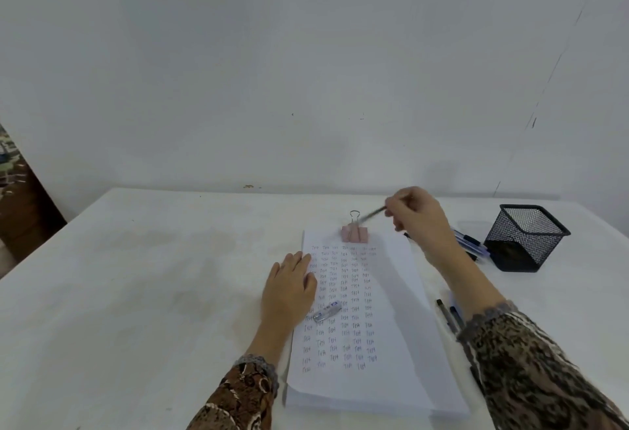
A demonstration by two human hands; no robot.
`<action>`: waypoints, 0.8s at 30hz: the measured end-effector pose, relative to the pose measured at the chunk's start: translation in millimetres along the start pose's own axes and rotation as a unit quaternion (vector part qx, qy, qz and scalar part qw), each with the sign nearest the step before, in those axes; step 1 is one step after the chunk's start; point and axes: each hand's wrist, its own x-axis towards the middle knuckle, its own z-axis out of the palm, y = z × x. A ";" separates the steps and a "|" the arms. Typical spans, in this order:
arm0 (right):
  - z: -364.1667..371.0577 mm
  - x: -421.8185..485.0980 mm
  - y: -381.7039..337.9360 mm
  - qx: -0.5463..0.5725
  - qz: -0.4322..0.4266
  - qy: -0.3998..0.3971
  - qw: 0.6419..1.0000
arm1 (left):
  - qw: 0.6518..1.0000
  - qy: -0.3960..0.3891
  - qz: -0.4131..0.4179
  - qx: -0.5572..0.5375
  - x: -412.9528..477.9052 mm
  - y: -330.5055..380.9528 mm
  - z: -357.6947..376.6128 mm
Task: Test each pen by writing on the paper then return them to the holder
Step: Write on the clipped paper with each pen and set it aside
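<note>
A stack of white paper (391, 296), filled with rows of small handwritten words, lies on the table and is clamped at its far end by a pink binder clip (354, 232). My left hand (289, 288) rests flat on the paper's left edge. My right hand (417, 218) is raised above the paper's far right corner, fingers closed on a dark pen (372, 214) that points left toward the clip. A black mesh pen holder (526, 237) stands at the right. Several blue pens (471, 244) lie between my right wrist and the holder.
A small clear case with a blue label (327, 310) lies on the paper beside my left hand. Two dark pens (449, 315) lie right of the paper, partly under my right sleeve. The white table (136, 276) meets a white wall behind.
</note>
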 end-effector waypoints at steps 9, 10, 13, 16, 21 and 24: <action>11.1 19.9 84.2 0.379 0.188 0.046 0.905 | 1.000 0.013 0.003 0.002 -0.7 0.9 0.3; 12.5 19.8 87.8 0.372 0.174 0.052 0.910 | 1.000 0.017 0.005 0.003 -0.4 0.6 1.1; 14.0 20.1 96.6 0.263 0.114 0.067 0.956 | 1.000 0.025 0.012 0.002 -0.4 -0.6 3.2; 15.8 20.1 105.7 0.179 0.095 0.059 0.977 | 0.999 0.039 0.014 -0.001 -1.5 0.4 3.7; 24.1 19.0 111.0 0.072 0.065 0.042 0.994 | 0.998 0.055 0.008 -0.009 -1.4 0.7 6.2; 25.2 17.7 111.7 0.047 0.052 0.029 0.997 | 0.999 0.047 0.005 -0.014 -1.4 1.8 5.1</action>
